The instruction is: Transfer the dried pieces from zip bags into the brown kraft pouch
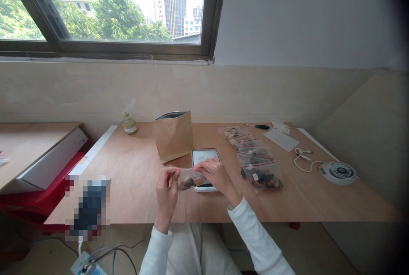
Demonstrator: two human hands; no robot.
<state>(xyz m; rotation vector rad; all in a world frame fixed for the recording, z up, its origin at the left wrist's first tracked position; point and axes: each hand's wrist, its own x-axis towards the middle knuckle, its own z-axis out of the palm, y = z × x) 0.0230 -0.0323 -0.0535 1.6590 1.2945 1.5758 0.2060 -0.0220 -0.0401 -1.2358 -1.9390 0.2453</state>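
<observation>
Between my two hands I hold a small clear zip bag (188, 181) with brown and dark dried pieces in it. My left hand (168, 187) pinches its upper left corner. At its upper right, my right hand (214, 172) is closed on the bag's edge. Beneath my right hand lies a flat device with a pale top and dark rim, perhaps a small scale (204, 154); the hand and bag hide part of it. Behind my hands a brown paper pouch (175, 138) stands upright with its top open.
Several filled zip bags (263, 177) lie overlapping in a row at right. Beyond them are a green-handled screwdriver (262, 126), a white card (281, 139) and a round white fan-like device (338, 173) with a cable. A greenish bottle (129, 123) stands back left.
</observation>
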